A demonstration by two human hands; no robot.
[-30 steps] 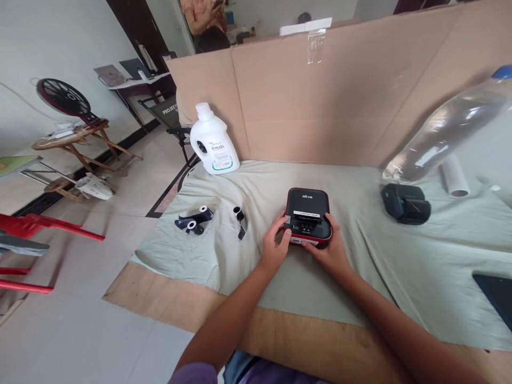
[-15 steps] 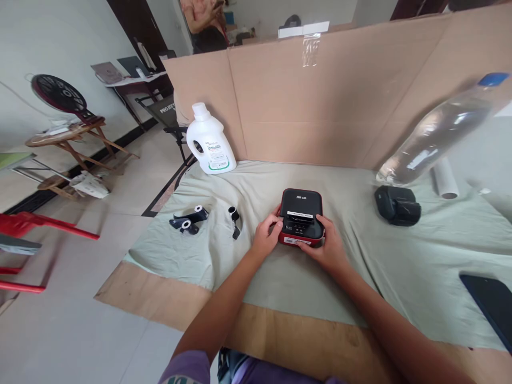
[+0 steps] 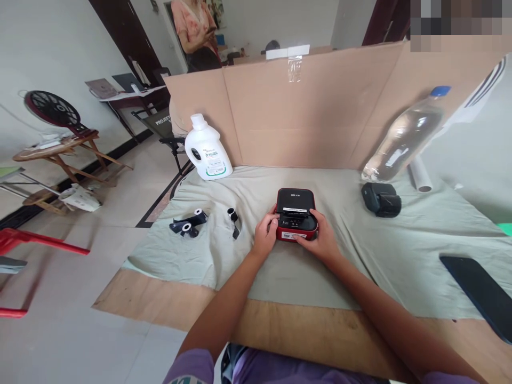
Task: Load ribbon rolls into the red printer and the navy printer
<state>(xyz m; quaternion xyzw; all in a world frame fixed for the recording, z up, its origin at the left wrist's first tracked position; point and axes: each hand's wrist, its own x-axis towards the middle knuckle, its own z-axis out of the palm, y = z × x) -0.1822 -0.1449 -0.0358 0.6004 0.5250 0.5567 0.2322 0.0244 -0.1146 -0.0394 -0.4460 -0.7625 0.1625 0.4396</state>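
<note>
A small black-and-red label printer (image 3: pixel 296 200) sits in front of me on the cloth, a white sticker on its front face. My left hand (image 3: pixel 265 234) is closed on its left side, thumb near the top edge. Gripping the right front corner is my right hand (image 3: pixel 322 238), its fingers along the side and front. Left of the printer lies a small black roll (image 3: pixel 232 214) with a loose dark strip. Farther left are two dark ribbon rolls (image 3: pixel 188 229) with white cores, their film partly unwound.
A white detergent jug (image 3: pixel 214 157) stands at the back left before a cardboard panel (image 3: pixel 296 122). On the right are a large clear bottle (image 3: pixel 406 138), leaning, a black device (image 3: pixel 381 200), a white paper roll (image 3: pixel 421 176) and a phone (image 3: pixel 480 296). A person (image 3: pixel 196 32) stands behind the panel.
My view has shifted up and slightly right. Both hands keep their hold on the label printer, and a little more of its front face shows. The other objects on the cloth stay put.
</note>
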